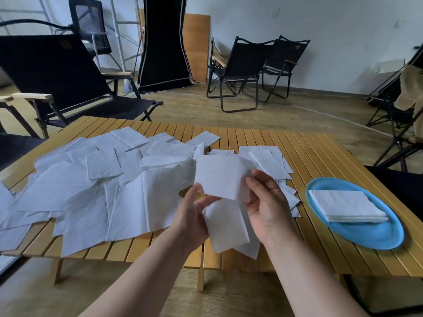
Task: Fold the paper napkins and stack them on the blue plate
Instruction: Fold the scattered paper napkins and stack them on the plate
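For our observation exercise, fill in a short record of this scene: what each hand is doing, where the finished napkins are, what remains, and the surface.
left hand: fingers pinch the held napkin at its lower left edge
right hand: fingers pinch the same napkin at its right edge
folded stack: lies on the blue plate, right of the hands
loose napkins: spread unfolded over the left and middle
surface: slatted wooden table
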Demonstrator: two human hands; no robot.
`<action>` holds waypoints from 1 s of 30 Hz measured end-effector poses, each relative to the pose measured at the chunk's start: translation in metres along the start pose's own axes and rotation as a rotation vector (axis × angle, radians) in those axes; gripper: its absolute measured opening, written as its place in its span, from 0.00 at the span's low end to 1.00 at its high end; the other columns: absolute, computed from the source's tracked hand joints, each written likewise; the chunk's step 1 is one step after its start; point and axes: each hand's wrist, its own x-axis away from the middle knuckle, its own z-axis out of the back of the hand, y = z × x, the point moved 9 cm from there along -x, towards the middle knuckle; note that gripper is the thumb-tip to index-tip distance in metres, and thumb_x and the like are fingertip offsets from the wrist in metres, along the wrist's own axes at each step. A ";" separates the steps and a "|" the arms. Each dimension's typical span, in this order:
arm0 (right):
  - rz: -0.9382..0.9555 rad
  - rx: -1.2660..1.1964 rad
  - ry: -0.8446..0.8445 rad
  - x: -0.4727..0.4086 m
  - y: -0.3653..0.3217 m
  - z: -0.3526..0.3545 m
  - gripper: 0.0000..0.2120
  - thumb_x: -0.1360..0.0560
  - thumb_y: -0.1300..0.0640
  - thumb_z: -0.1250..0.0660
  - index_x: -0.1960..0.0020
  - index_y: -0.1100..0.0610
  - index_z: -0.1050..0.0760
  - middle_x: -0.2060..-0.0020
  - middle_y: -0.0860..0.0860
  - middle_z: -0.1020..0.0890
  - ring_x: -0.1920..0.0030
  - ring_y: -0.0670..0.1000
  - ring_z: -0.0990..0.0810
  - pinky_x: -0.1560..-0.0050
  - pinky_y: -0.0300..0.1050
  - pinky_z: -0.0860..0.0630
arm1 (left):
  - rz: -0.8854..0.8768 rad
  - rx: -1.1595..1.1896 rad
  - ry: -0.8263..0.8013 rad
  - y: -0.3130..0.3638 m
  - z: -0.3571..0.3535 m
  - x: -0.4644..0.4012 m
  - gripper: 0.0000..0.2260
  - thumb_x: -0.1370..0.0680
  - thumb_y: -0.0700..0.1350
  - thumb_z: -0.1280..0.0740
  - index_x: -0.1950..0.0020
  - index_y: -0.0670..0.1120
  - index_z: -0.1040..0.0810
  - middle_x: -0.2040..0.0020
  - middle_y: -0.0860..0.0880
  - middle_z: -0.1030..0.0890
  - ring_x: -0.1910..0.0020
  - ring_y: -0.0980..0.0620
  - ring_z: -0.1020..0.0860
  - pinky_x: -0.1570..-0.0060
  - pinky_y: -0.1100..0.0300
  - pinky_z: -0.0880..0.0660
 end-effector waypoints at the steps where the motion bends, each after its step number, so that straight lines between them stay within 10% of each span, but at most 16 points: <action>1: -0.013 0.061 0.041 -0.002 0.004 0.006 0.10 0.28 0.65 0.27 0.49 0.54 0.19 0.48 0.54 0.14 0.44 0.57 0.16 0.42 0.58 0.19 | -0.021 0.040 -0.004 0.003 -0.001 -0.001 0.29 0.20 0.64 0.40 0.37 0.40 0.19 0.41 0.38 0.17 0.41 0.40 0.20 0.44 0.46 0.24; 11: 0.020 0.751 0.096 -0.010 0.001 0.018 0.12 0.23 0.41 0.31 0.46 0.47 0.21 0.53 0.47 0.16 0.51 0.48 0.18 0.53 0.46 0.21 | -0.250 -0.135 0.203 0.030 0.021 0.000 0.13 0.22 0.46 0.29 0.39 0.44 0.22 0.44 0.42 0.17 0.44 0.41 0.19 0.40 0.42 0.23; 19: 0.154 1.004 -0.096 -0.009 -0.002 0.005 0.08 0.25 0.47 0.27 0.54 0.52 0.18 0.64 0.46 0.15 0.64 0.44 0.17 0.67 0.33 0.25 | -0.283 -0.427 0.082 0.023 0.001 0.003 0.09 0.21 0.47 0.30 0.47 0.42 0.16 0.54 0.44 0.14 0.52 0.43 0.15 0.47 0.46 0.20; 30: 0.061 0.983 -0.058 -0.012 0.015 0.011 0.07 0.23 0.51 0.28 0.55 0.54 0.17 0.62 0.48 0.14 0.56 0.50 0.16 0.53 0.46 0.20 | -0.355 -0.251 -0.077 0.034 -0.013 0.013 0.18 0.15 0.53 0.42 0.34 0.45 0.20 0.41 0.42 0.16 0.40 0.43 0.18 0.36 0.44 0.25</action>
